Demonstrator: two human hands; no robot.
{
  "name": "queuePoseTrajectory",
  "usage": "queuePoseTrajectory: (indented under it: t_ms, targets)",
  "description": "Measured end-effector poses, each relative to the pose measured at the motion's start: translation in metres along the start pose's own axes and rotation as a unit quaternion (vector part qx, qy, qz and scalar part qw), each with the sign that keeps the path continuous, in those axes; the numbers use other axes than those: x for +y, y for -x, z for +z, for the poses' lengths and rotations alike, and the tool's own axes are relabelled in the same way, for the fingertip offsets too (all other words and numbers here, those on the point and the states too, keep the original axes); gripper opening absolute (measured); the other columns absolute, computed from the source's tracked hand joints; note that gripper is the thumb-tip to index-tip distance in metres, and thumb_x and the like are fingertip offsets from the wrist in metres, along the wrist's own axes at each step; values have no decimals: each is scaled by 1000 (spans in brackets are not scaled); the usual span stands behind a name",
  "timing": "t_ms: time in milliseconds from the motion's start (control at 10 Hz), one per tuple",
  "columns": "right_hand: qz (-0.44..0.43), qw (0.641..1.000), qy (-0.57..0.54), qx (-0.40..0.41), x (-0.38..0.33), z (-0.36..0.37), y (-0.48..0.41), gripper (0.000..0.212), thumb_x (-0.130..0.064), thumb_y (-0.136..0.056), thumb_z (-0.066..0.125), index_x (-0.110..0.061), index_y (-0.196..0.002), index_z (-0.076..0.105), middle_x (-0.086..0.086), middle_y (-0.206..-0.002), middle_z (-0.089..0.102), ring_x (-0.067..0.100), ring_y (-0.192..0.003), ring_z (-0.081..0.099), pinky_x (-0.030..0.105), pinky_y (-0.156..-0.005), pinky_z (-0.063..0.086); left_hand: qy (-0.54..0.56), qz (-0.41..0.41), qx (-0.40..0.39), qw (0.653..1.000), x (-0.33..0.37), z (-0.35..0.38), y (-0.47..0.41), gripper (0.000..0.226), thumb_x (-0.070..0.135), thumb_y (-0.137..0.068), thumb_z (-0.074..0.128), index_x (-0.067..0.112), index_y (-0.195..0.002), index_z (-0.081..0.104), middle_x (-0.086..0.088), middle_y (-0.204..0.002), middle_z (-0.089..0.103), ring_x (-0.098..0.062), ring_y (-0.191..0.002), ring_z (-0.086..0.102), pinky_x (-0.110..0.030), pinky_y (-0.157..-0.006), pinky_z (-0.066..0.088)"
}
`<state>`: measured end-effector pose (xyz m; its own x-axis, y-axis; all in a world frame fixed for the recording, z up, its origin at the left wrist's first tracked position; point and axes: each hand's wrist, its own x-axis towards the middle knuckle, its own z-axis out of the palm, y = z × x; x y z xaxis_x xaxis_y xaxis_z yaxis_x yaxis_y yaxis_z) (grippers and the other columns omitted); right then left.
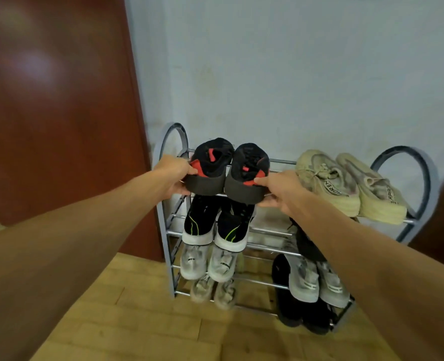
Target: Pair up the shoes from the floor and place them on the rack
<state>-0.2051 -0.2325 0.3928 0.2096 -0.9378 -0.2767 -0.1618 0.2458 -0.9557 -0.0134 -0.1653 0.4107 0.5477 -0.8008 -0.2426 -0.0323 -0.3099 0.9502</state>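
Head view shows my left hand (pixel 175 175) gripping the heel of one black-and-red shoe (pixel 210 168) and my right hand (pixel 280 191) gripping the mate (pixel 247 175), thumbs on top, fingers curled under the soles. Both shoes are side by side at the top tier of the rack (pixel 283 161), toes to the wall, left of the beige pair (pixel 346 186). I judge them light, with soft uppers and stiffer soles, so the heel gives the firmest hold.
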Motion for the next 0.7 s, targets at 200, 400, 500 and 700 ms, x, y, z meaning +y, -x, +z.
queuePoseTrajectory:
  t_ms: [200,400,500,700]
  targets:
    - [4,999,49,-13,0,4,7,34,-19,-96,57,4,-120,59,17,-118,65,37,-96,68,34,-52,57,-49,1,24,999,-12,-11,-3,8,9,-93,56,1,-97,56,-22,-106,65,-35,-85,65,-39,-63,60]
    - [16,996,81,-43,-8,0,50,33,-9,-97,52,0,-129,52,11,-129,59,32,-113,61,41,-89,54,-106,39,13,993,-7,-30,28,15,9,-92,56,3,-106,62,-12,-111,55,-29,-94,57,-40,-85,55]
    - [-8,988,147,-47,-7,-8,83,20,-5,-97,50,-2,-117,51,9,-106,60,20,-82,60,33,-76,58,-129,53,-23,990,-4,-40,58,27,16,-91,59,7,-116,60,-8,-116,56,-25,-101,57,-39,-91,52]
    - [-69,959,274,-8,7,-35,149,34,-12,-96,53,7,-124,56,17,-114,59,22,-93,55,41,-92,54,-153,131,-90,975,-16,-49,135,33,29,-92,57,14,-121,62,-3,-118,62,-18,-104,61,-31,-89,48]
